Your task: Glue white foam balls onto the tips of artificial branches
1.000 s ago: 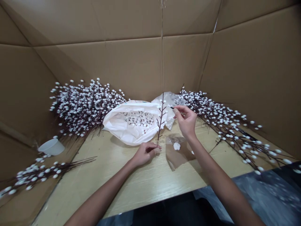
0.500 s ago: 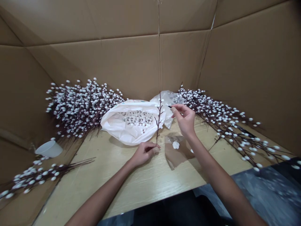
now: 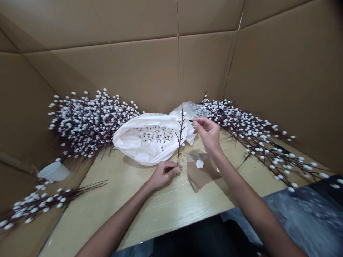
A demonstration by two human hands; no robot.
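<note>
My left hand (image 3: 165,174) pinches the lower end of a dark brown artificial twig (image 3: 179,142), which stands upright over the table. White berries show on the twig's upper right side, while its left side has bare little side stems. My right hand (image 3: 210,134) is closed on a thin dark stick (image 3: 190,121), mostly hidden by the fingers, its tip pointing left at the upper twig. Whether the tip touches the twig, I cannot tell. Behind the twig lies an open white plastic bag (image 3: 128,144) of loose white berries (image 3: 155,135). A white paste blob (image 3: 199,164) sits on a brown sheet (image 3: 198,182).
Berry branches are heaped at the left (image 3: 88,121) and at the right (image 3: 241,125). A white cup (image 3: 54,172) and a smaller branch bunch (image 3: 40,201) are at the near left. Behind the white bag lies a clear bag (image 3: 189,110). Cardboard walls (image 3: 144,71) surround the wooden table (image 3: 107,214).
The whole view has shifted slightly. My right hand with the dark stick has moved a little left towards the twig; my left hand keeps its hold.
</note>
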